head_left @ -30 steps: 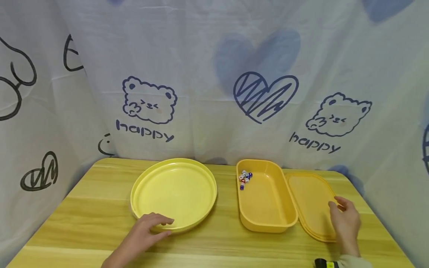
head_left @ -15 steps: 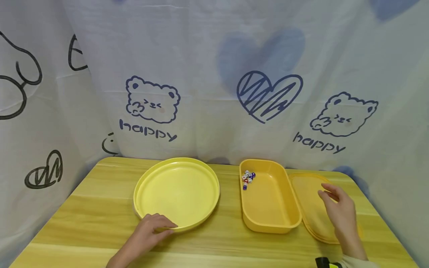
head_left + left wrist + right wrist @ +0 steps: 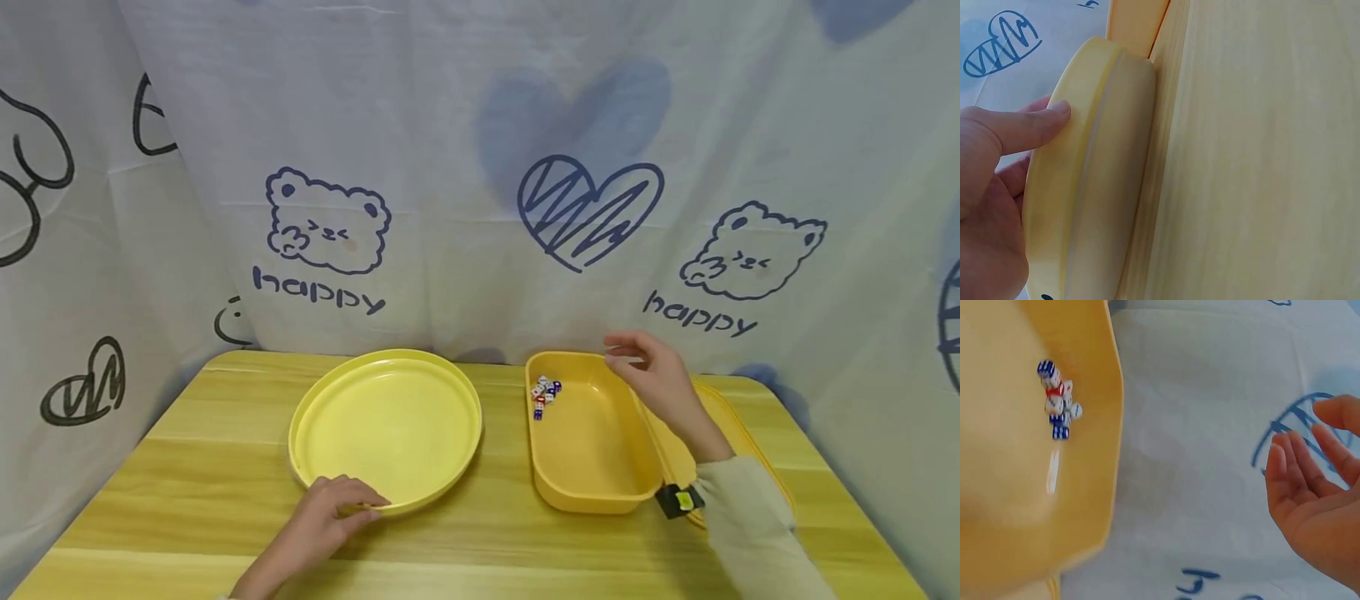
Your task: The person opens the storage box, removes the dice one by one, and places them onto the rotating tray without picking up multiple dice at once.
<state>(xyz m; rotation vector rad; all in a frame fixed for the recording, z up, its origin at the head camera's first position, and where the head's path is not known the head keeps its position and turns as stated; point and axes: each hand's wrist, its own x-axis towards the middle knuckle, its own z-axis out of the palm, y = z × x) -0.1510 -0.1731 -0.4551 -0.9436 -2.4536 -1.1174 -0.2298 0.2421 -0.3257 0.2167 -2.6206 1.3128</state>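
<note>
Tray [image 3: 386,429], round and yellow, lies on the left part of the wood-grained table [image 3: 480,554]. Left hand [image 3: 324,518] grips its near-left rim: in the left wrist view the thumb presses the outer wall, while the other fingers sit on the far side of the rim, partly hidden. A small dark mark shows on the outer wall at the lower edge of that view.

Right hand [image 3: 660,379] is raised over the far right corner of the box [image 3: 600,446], fingers bent gently and holding nothing; the right wrist view confirms a gap between fingertips and thumb. A black wrist device [image 3: 667,502] with a yellow patch and a pale sleeve [image 3: 750,521] are noted on that arm.

The box, deep and orange-yellow, stands to the right of the tray, apart from it. Dice [image 3: 545,394] in white, blue and red lie clustered inside, near the left wall towards the far end. A flat lid [image 3: 678,457] lies just beside the box on its right, partly covered by the right arm.

Behind the table hangs pale cloth [image 3: 450,108] printed with hearts, bears and the word "happy".
</note>
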